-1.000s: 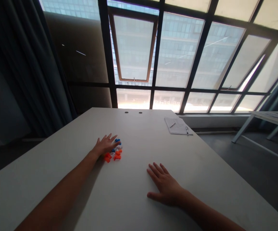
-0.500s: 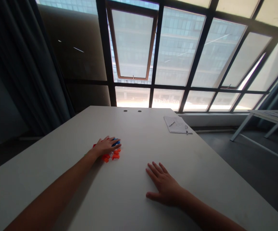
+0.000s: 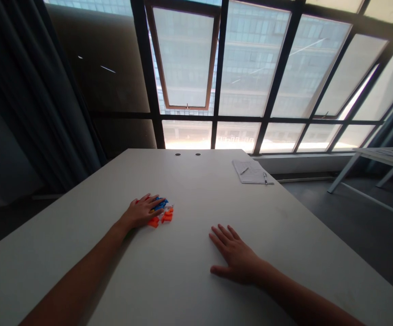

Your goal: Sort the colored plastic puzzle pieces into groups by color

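On the white table (image 3: pixel 183 280), the left hand (image 3: pixel 142 212) lies fingers-spread on small orange and blue plastic pieces (image 3: pixel 164 213), though any grip is hard to tell. The right hand (image 3: pixel 233 256) rests flat, open and empty.

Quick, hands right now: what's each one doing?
Left hand: open, palm down over orange and blue plastic pieces, no visible grip.
Right hand: open, flat on the white table, holding nothing.

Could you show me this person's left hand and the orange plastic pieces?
Left hand (image 3: pixel 142 212): head view, on the back of the hand.
Orange plastic pieces (image 3: pixel 167 217): head view, on one piece beyond the fingertips.
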### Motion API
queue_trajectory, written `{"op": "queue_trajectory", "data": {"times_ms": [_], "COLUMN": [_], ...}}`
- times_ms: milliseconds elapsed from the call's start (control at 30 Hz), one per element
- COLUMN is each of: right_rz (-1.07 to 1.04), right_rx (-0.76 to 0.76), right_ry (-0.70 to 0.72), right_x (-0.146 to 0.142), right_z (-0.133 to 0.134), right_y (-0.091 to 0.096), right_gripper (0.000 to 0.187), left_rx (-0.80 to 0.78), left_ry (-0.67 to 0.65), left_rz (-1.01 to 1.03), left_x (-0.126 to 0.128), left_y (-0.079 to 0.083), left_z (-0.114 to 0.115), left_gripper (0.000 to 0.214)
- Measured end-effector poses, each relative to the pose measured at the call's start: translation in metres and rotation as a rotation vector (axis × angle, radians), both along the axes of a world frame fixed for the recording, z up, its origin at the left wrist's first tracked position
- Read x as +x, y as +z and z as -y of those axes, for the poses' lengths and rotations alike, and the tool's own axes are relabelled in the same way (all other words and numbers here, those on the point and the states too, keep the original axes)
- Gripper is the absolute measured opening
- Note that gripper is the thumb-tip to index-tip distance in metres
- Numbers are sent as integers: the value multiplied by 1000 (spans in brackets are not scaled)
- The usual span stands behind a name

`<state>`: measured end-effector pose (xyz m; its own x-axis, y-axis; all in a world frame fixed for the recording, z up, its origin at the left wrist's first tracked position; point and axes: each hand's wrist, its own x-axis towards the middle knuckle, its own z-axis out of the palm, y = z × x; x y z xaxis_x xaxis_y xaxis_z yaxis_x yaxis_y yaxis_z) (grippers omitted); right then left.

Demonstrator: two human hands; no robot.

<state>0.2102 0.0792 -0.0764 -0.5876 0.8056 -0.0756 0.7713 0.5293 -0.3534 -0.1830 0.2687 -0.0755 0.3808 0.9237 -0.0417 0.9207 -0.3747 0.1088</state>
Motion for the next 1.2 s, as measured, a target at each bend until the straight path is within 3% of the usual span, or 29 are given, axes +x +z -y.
{"op": "queue_trajectory", "data": {"times_ms": [233, 467, 700, 900, 1033, 1200], "right_rz": [2, 16, -23, -26, -5, -26], "right_rx": [2, -1, 28, 40, 14, 12], "right_ry": [-6, -16, -67, -90, -82, -72], "right_x": [0, -2, -3, -4, -4, -4], "right_z": [0, 2, 0, -2, -4, -3], "right_y": [-1, 1, -8, -12, -10, -9], "right_gripper": [95, 95, 109, 117, 111, 105], "left_rx": [-41, 6, 49, 48, 64, 11], "left_ry": [-62, -155, -253, -414, -521, -540], "left_rz": [18, 67, 110, 181, 230, 366], "left_x": [21, 52, 105, 145, 155, 151], "left_y": [2, 1, -7, -5, -2, 1], "left_z": [3, 22, 57, 98, 114, 113], "left_gripper": [68, 63, 59, 63, 65, 51]}}
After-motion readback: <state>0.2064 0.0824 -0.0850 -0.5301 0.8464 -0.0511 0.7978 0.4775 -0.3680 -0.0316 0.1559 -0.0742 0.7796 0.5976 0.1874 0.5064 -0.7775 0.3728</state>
